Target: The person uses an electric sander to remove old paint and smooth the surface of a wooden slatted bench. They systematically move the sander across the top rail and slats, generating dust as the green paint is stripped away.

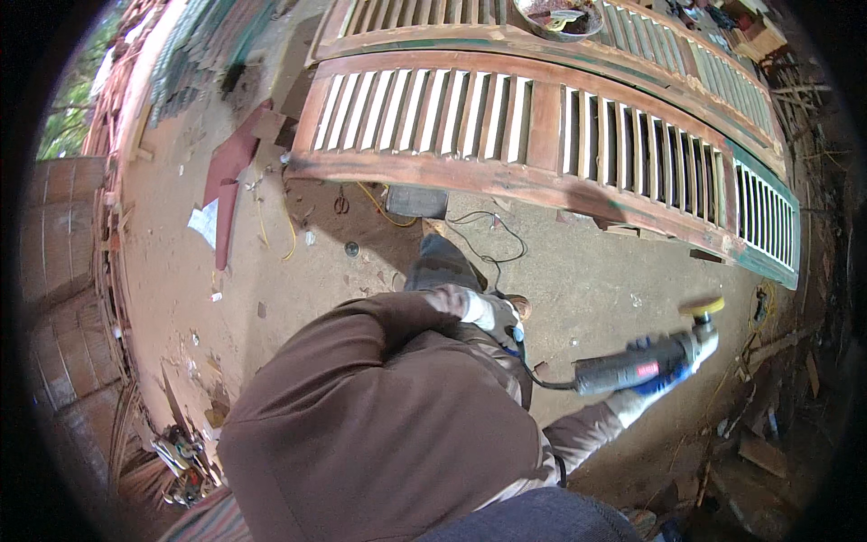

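My right hand (pixel 664 384), in a white and blue glove, grips an angle grinder (pixel 628 365) with a dark body and a grey head. A yellow disc (pixel 703 306) on that head points up, away from the wood. Close to my waist, my left hand (pixel 492 316) is gloved too, its fingers curled at the black power cord (pixel 548 386) that runs to the grinder's rear end. Its grip is partly hidden. Ahead lies a long louvered wooden shutter (pixel 545 126), mostly bare reddish wood, with green paint on its right end.
Behind it lies a second louvered shutter (pixel 429 38) carrying a metal bowl (pixel 558 18). Cord loops (pixel 510 244) lie on the floor near my feet. A dark red sheet (pixel 237 158) lies at left; wood scraps (pixel 763 452) clutter the right side.
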